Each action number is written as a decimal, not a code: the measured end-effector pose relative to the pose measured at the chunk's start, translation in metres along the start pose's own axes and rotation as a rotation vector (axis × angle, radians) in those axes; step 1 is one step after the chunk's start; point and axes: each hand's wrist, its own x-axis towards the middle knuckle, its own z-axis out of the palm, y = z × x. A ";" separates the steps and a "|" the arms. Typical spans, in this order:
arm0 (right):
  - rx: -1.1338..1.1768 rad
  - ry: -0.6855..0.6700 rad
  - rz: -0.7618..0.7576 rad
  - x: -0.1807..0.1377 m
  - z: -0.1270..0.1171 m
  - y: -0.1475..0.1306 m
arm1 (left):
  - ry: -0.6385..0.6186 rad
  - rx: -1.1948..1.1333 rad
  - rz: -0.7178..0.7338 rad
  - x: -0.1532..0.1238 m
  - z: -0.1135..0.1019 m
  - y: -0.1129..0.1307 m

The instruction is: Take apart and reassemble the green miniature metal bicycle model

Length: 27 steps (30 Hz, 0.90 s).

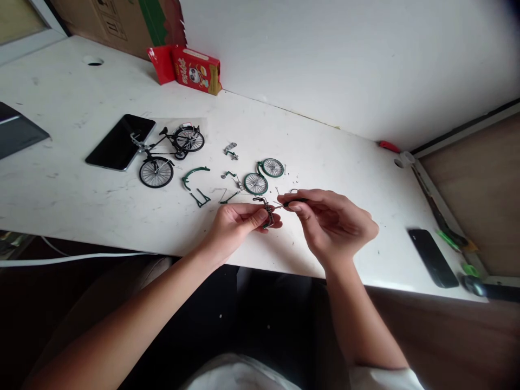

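Pinching a small metal part [270, 215] above the bench [345, 162], the left hand [238, 220] is closed; at its three o'clock, the right hand [335, 225] grips a dark-handled tool [296, 203]. Wheels [255, 183] lie at the part's twelve o'clock, a black bicycle [179, 150] at ten.

my bench: white tabletop [65, 200], grey scuffs, round cable hole top left. on it, left to right as i see it: dark flat device [22, 134] at the edge, black tablet [109, 146], black model bike [156, 172] with bars over the tablet, green curved part [195, 172], green u-shaped part [200, 200], two green-rimmed wheels [255, 184] close together, black phone [433, 257] far right. at the back i've got a red box [199, 70], flap open, just in front of a cardboard carton [117, 27].
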 end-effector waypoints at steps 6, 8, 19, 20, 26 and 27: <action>-0.049 0.050 0.100 0.001 -0.002 -0.008 | 0.029 -0.008 0.016 0.000 0.000 -0.002; -0.072 0.033 0.082 0.002 -0.005 -0.007 | 0.028 0.001 0.027 0.000 0.000 -0.002; -0.297 -0.140 -0.279 0.015 -0.025 -0.006 | 0.061 -0.005 0.024 -0.002 0.003 0.000; -0.315 -0.146 -0.271 0.015 -0.026 -0.007 | 0.062 -0.012 0.025 -0.002 0.003 -0.001; -0.402 -0.136 -0.187 0.014 -0.029 -0.013 | 0.070 0.013 0.031 -0.003 0.004 0.001; -0.402 -0.135 -0.160 0.013 -0.030 -0.013 | 0.077 0.023 0.032 -0.003 0.005 0.001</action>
